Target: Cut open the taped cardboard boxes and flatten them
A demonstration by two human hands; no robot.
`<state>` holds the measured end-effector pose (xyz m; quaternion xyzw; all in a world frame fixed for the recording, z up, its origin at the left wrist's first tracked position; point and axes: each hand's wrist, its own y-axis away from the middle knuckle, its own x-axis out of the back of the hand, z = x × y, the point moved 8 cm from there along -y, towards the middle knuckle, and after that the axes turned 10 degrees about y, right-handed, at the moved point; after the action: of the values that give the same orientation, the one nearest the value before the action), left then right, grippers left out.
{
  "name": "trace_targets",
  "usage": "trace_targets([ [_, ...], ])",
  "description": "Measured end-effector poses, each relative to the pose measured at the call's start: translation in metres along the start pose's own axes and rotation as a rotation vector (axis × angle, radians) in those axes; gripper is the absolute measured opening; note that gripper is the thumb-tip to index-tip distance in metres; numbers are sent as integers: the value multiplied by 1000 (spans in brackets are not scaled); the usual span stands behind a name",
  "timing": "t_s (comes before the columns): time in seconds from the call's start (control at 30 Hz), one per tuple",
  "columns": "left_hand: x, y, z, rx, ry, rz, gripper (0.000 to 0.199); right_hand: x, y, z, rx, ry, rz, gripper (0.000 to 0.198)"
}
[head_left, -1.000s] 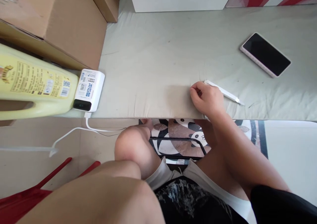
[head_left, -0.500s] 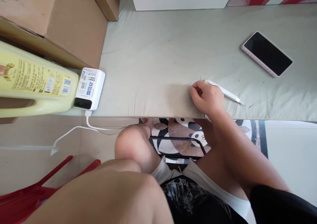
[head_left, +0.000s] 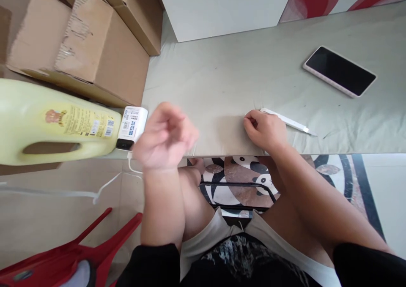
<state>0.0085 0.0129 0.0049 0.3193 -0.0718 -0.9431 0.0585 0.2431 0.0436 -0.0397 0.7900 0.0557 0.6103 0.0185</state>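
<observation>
My right hand rests on the cloth-covered surface near its front edge, fingers curled in. What they hold, if anything, is hidden. Right behind its knuckles lies a slim white craft knife, its blade end pointing right; the hand covers part of the handle. My left hand is raised in front of the surface's edge, palm towards me and fingers curled, blurred by motion. Nothing shows in it. Just left of it, partly overlapped, stands a white device with printed labels and a cable.
A phone lies at the right. On the left are a large yellow jug and cardboard boxes. A white panel stands at the back. Below left is a red stool; a white cable hangs nearby.
My left hand and forearm have come up into view at the left of centre. The view has shifted slightly. My right hand and the craft knife stay in place.
</observation>
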Motion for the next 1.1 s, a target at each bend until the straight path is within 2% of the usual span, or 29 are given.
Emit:
trace_targets([
  [0.07, -11, -12, 0, -6, 12, -117, 18, 0, 0, -1, -3, 23, -4, 26],
  [0.1, -14, -18, -6, 24, 12, -136, 23, -1, -1, -1, -4, 34, -4, 25],
  [0.3, -18, -30, -28, 56, 34, -133, 28, -4, -2, -2, -14, 79, -6, 24],
  [0.5, -26, -29, -31, 63, 98, -164, 26, -5, -1, -3, -8, 89, 11, 23],
  [0.67, -17, -33, -25, 57, 72, 10, 25, -5, 2, -3, 11, 90, 34, 24],
  [0.83, -5, -34, -7, 24, 160, 137, 48, -5, 1, -2, 8, 81, 63, 27],
  [0.9, 2, -34, 2, -20, 189, 166, 51, -3, 0, -6, 7, 46, 85, 26],
  [1.0, 18, -31, 18, -136, 256, 222, 37, -3, 1, -23, 58, -45, 100, 26],
  [1.1, 36, -25, 34, -237, 351, 291, 25, -9, 8, -48, 145, -105, 58, 26],
])
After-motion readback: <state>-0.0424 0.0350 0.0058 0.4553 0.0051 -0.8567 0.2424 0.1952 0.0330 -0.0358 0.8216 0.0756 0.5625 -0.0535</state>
